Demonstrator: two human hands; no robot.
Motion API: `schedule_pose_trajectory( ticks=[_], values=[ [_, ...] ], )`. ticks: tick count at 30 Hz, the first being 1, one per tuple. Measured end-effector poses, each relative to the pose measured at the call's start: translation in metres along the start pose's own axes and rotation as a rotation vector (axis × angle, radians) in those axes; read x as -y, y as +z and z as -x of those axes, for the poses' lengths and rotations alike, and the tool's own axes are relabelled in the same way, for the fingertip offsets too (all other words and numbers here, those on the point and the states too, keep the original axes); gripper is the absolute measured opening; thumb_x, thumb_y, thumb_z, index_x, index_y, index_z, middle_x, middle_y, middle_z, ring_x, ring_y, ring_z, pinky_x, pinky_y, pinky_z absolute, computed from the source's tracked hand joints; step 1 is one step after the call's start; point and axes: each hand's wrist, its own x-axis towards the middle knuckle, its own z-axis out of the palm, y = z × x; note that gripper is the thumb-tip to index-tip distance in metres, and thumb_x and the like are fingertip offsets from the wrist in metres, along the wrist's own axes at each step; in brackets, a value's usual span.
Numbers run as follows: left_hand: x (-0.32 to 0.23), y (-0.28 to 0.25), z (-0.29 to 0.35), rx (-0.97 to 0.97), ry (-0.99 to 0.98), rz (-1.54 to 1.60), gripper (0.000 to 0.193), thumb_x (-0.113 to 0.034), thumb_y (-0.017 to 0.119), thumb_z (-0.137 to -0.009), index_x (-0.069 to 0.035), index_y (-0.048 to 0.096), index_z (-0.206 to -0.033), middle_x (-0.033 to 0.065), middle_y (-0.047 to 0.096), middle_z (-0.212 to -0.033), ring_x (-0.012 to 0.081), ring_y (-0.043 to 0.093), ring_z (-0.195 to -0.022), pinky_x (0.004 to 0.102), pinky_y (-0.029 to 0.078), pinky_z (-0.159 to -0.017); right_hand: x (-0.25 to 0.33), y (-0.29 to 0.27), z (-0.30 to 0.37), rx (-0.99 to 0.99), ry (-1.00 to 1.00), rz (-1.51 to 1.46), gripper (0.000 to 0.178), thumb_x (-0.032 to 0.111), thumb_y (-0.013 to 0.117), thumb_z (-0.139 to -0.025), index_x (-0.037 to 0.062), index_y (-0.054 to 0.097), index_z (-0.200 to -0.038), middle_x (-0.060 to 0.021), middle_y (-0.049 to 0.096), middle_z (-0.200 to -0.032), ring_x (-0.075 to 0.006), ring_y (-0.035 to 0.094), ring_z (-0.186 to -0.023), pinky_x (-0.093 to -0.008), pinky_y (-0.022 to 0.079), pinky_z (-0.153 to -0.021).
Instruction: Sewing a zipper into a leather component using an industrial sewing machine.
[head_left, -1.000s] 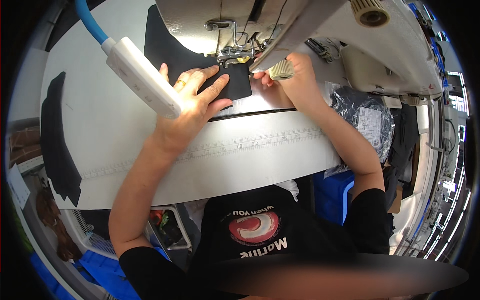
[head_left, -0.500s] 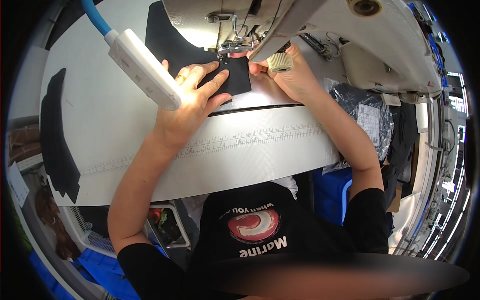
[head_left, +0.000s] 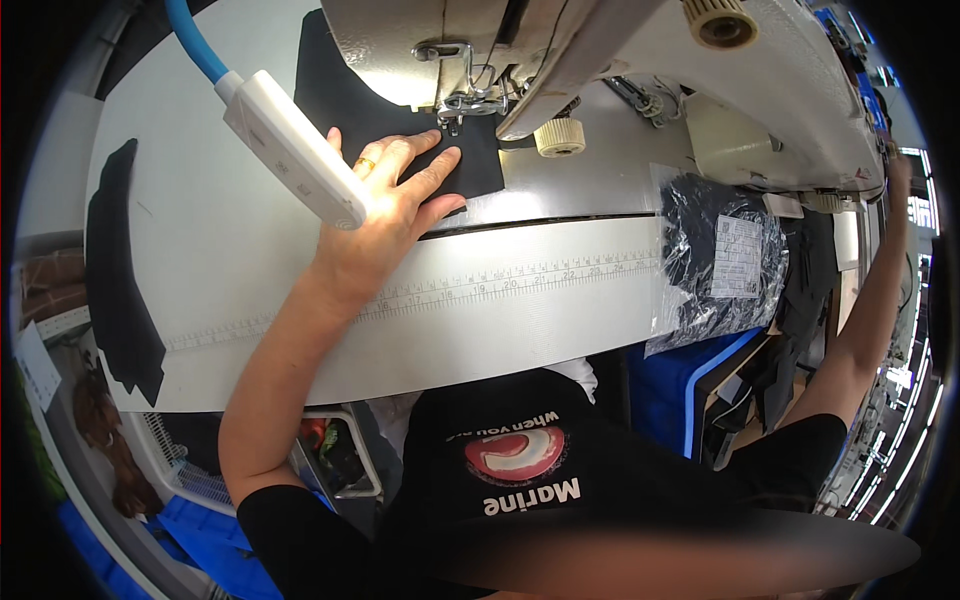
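Observation:
My left hand (head_left: 385, 195) lies flat, fingers spread, on a black fabric piece (head_left: 340, 85) beside the presser foot (head_left: 452, 125) of a sewing machine (head_left: 640, 45). The fabric reaches under the foot, and a gold-coloured ring is on one of that hand's fingers. Out at the far right, my right hand (head_left: 898, 165) is raised by the end of the machine head. It is small and dim there, and its fingers cannot be made out.
A white lamp (head_left: 290, 150) on a blue neck hangs over my left hand. Stacked black fabric pieces (head_left: 122, 270) lie at the table's left. At right is a clear plastic bag (head_left: 720, 260) with dark contents, above a blue bin (head_left: 665, 385). A ruler strip (head_left: 480, 297) crosses the table (head_left: 480, 350).
My right hand has left the fabric beside the needle area and swung far right to the end of the machine head. My left hand stays on the fabric.

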Motion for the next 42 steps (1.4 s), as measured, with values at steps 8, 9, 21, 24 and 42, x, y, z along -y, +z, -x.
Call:
schedule_pose_trajectory(
  ticks=[8, 9, 21, 24, 42],
  values=[
    [0.008, 0.001, -0.009, -0.034, 0.036, 0.001, 0.038, -0.030, 0.076, -0.075, -0.013, 0.071, -0.109, 0.0008, 0.066, -0.110, 0.0189, 0.061, -0.101, 0.0595, 0.033, -0.100, -0.071, 0.009, 0.002, 0.055, 0.358, -0.300, 0.039, 0.025, 0.060, -0.094, -0.0066, 0.062, -0.117, -0.0187, 0.065, -0.114, -0.0207, 0.063, -0.105, -0.0302, 0.048, -0.092],
    [0.009, 0.001, -0.009, -0.034, 0.043, 0.011, 0.038, -0.030, 0.076, -0.075, -0.013, 0.071, -0.108, 0.0016, 0.066, -0.110, 0.0191, 0.061, -0.101, 0.0589, 0.033, -0.099, -0.068, 0.009, 0.001, 0.050, 0.358, -0.305, 0.039, 0.025, 0.059, -0.094, -0.0064, 0.061, -0.117, -0.0185, 0.065, -0.114, -0.0209, 0.063, -0.105, -0.0303, 0.048, -0.092],
    [0.012, 0.002, -0.007, -0.026, 0.048, 0.037, 0.040, -0.030, 0.077, -0.075, -0.012, 0.070, -0.110, 0.0020, 0.065, -0.113, 0.0200, 0.061, -0.101, 0.0598, 0.032, -0.099, -0.074, 0.015, -0.002, 0.067, 0.423, -0.288, 0.040, 0.027, 0.056, -0.096, -0.0039, 0.060, -0.122, -0.0168, 0.065, -0.115, -0.0228, 0.060, -0.110, -0.0318, 0.045, -0.097],
    [0.012, 0.002, -0.007, -0.033, 0.046, 0.043, 0.039, -0.030, 0.077, -0.075, -0.012, 0.070, -0.110, 0.0018, 0.065, -0.113, 0.0198, 0.061, -0.101, 0.0600, 0.032, -0.100, -0.079, 0.011, -0.019, 0.086, 0.439, -0.247, 0.041, 0.027, 0.055, -0.097, -0.0033, 0.059, -0.123, -0.0164, 0.065, -0.115, -0.0233, 0.060, -0.111, -0.0321, 0.044, -0.098],
    [0.013, 0.008, -0.004, -0.082, 0.070, 0.008, 0.037, -0.032, 0.075, -0.076, -0.013, 0.071, -0.108, 0.0023, 0.066, -0.113, 0.0208, 0.061, -0.099, 0.0586, 0.031, -0.100, -0.061, 0.023, 0.050, 0.117, 0.661, -0.445, 0.060, 0.045, 0.037, -0.101, -0.0032, 0.047, -0.135, -0.0186, 0.057, -0.127, -0.0295, 0.054, -0.120, -0.0395, 0.042, -0.101]
  ],
)
